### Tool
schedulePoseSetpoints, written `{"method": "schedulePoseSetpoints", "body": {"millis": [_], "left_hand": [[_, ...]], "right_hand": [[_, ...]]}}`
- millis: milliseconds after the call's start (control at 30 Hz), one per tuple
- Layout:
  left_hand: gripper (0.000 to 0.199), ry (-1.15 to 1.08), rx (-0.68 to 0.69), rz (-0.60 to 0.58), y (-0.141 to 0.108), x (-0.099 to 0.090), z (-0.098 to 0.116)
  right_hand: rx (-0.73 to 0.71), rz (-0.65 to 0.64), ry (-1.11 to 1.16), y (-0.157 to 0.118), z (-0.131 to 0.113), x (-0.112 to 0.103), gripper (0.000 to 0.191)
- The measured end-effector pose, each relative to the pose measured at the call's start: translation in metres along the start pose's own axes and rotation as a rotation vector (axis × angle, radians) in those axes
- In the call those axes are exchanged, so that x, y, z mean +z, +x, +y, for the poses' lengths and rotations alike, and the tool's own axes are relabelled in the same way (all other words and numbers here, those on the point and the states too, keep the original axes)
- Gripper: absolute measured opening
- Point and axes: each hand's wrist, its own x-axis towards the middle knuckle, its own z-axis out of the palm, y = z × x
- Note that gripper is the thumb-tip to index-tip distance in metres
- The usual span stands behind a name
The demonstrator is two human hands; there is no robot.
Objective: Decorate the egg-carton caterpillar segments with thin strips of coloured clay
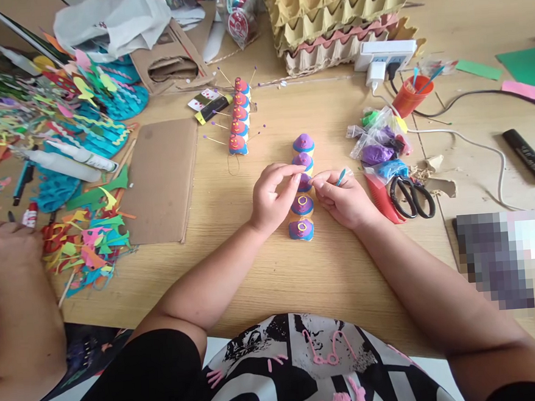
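A row of egg-carton cups (302,229) stands upright in front of me, coated in blue and purple clay. The two nearest cups each carry a yellow ring on top. Over the middle cup my left hand (274,194) pinches thumb and forefinger together; whatever is between them is too small to make out. From the other side my right hand (344,198) reaches the same cup, its fingers closed round a small blue modelling tool (341,177). Farther off stands a finished-looking caterpillar row (239,114) in red and blue, with faces and purple-tipped sticks.
Right of my hands lie black-handled scissors (411,198), bagged clay (378,150), an orange cup (411,97), a power strip (386,55) with cables and a black marker (529,156). Egg trays (337,18) are stacked behind. Leftward are cardboard (159,183), paper scraps (92,246) and another person's arm (20,303).
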Motion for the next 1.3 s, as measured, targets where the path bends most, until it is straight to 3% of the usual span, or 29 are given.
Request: {"method": "schedulePoseSetpoints", "body": {"millis": [167,467,733,1033,1300], "left_hand": [[0.02,0.029,-0.012,-0.014,-0.001,0.0,0.001],[0.02,-0.001,-0.017,-0.014,0.0,0.001,0.002],[0.015,-0.022,0.001,-0.013,-0.001,0.001,0.002],[0.02,0.007,-0.012,-0.081,0.001,-0.002,0.007],[0.018,-0.025,0.137,-0.197,0.003,-0.001,0.008]], "right_hand": [[-0.02,0.026,-0.019,-0.001,0.001,0.0,0.047],[-0.072,0.066,-0.075,-0.001,0.004,0.0,0.066],[-0.004,0.004,0.011,0.001,0.001,-0.002,0.052],[-0.029,0.059,-0.046,0.002,0.004,-0.002,0.06],[-0.092,-0.012,-0.233,0.0,0.015,-0.009,0.069]]}}
